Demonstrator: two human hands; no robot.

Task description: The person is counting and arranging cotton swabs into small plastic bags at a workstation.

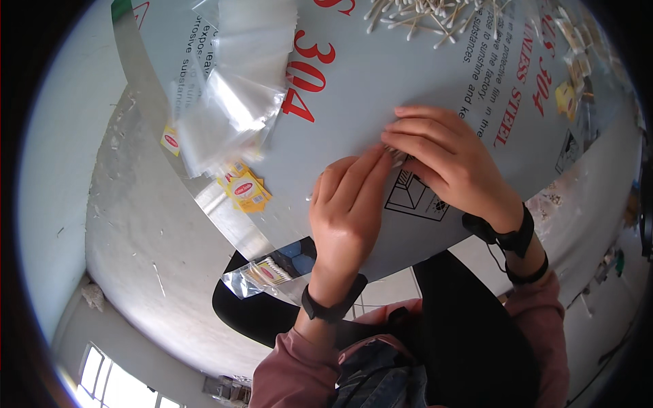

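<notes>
Over the grey printed sheet, my left hand and my right hand meet at the fingertips. Between them is a small bunch of cotton swabs, mostly covered by the fingers. My left fingers are pressed together on it, and my right thumb and fingers close around its other side. A white swab tip peeks out beside my left hand. Loose cotton swabs lie heaped beyond my hands at the far edge of the view.
Clear plastic bags lie fanned out at the far left. Small yellow cards are stacked at their near end. A packed bag of swabs lies at the table's near left edge. Filled packets are piled at the far right.
</notes>
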